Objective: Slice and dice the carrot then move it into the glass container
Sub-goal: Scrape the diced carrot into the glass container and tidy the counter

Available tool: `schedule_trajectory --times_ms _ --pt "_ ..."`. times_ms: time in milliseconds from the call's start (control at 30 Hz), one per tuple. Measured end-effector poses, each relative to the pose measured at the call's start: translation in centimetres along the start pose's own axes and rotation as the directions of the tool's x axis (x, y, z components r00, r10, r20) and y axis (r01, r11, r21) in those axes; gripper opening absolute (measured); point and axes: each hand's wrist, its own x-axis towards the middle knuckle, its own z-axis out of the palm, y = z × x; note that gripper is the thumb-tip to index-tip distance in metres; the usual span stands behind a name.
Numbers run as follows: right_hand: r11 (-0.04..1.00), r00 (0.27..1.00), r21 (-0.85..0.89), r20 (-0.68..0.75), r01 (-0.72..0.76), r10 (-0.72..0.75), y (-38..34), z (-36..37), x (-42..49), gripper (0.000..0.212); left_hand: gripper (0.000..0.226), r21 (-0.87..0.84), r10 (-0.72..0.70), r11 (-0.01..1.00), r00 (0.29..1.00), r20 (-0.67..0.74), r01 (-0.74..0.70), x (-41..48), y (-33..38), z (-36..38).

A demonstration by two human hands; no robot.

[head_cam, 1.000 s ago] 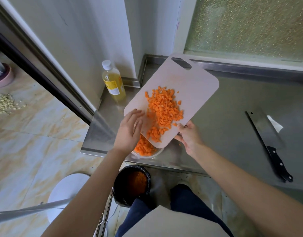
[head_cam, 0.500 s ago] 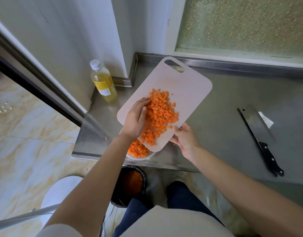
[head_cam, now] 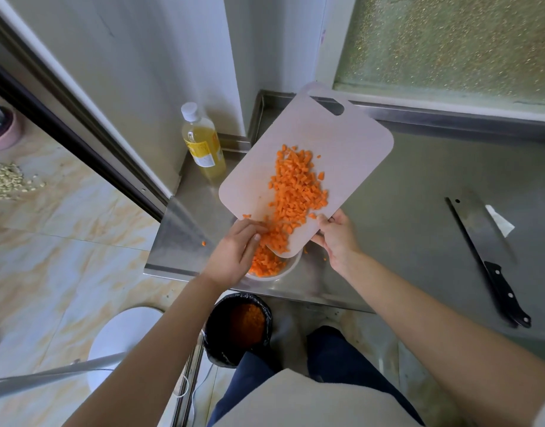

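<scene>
A pale cutting board (head_cam: 332,143) is tilted over the counter's front left corner, its low corner above a glass container (head_cam: 291,266). Diced carrot (head_cam: 295,192) lies in a heap on the board and more dice (head_cam: 266,266) fill the container. My right hand (head_cam: 337,238) grips the board's lower right edge. My left hand (head_cam: 237,251) lies over the container's left side, its straight fingers touching the carrot dice at the board's low edge. Most of the container is hidden under the board and my left hand.
A cleaver (head_cam: 486,257) with a black handle lies on the steel counter (head_cam: 403,211) at the right. A bottle of yellow liquid (head_cam: 203,143) stands by the wall at the left. A black-lined bin (head_cam: 238,328) sits on the floor below the counter edge. One carrot bit (head_cam: 204,243) lies near the corner.
My left hand has swept down the board from the carrot heap to its low edge, dragging dice toward the container. The board stays tilted in my right hand.
</scene>
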Motion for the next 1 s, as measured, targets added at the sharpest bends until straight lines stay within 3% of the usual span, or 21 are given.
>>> schedule_trajectory --times_ms 133,233,567,833,1000 --pt "1.0 1.0 0.007 0.011 0.001 -0.001 0.1 0.0 -0.2 0.025 0.039 0.054 -0.059 0.996 0.988 -0.144 0.067 0.7 0.3 -0.7" --pt "1.0 1.0 0.013 0.019 -0.006 0.006 0.5 -0.3 -0.6 0.025 0.044 0.068 -0.093 0.992 0.983 -0.161 0.105 3.5 0.9 -0.6" --pt "0.997 0.998 0.073 0.062 0.005 -0.01 1.3 -0.9 -1.7 0.027 0.05 0.058 -0.052 0.997 0.998 -0.037 0.054 10.4 2.4 0.8" --pt "0.993 1.0 0.116 0.018 -0.018 0.016 1.5 -1.1 -1.5 0.028 0.038 0.04 0.026 0.999 0.999 0.025 -0.027 6.2 1.8 1.6" --pt "0.997 1.0 0.075 0.006 -0.013 0.013 1.2 -0.6 -0.9 0.027 0.045 0.075 0.073 0.994 0.994 0.085 -0.08 3.2 1.0 0.8"
